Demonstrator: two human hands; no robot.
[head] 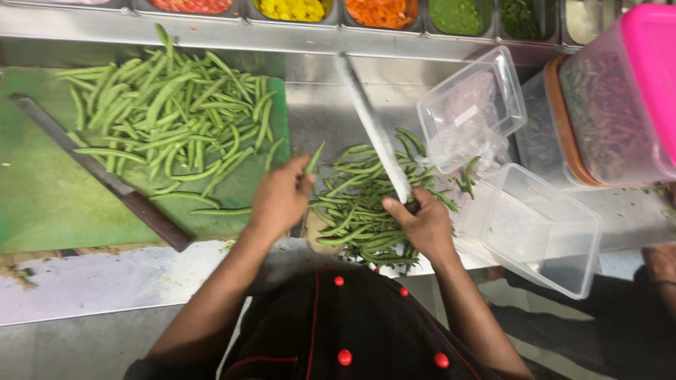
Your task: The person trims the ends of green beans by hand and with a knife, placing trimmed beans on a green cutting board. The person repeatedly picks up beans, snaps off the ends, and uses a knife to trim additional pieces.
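Two clear plastic tubs [542, 229] sit at the right of the steel tabletop [331, 112], beside a tall container with a pink lid [651, 63]. The right hand [422, 225] grips a long knife [373, 130], its blade angled over a pile of slim green beans [355, 204]. The left hand [282, 197] pinches one bean [315, 158] just left of the pile. A larger heap of beans [169, 116] and a second knife [105, 176] lie on the green cutting board [42, 190].

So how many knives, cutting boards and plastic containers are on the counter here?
Knives: 2, one in the right hand, one lying on the green cutting board.
Green cutting boards: 1.
Plastic containers: 4, two clear and empty, one orange-rimmed, one pink-lidded.
Total: 7.
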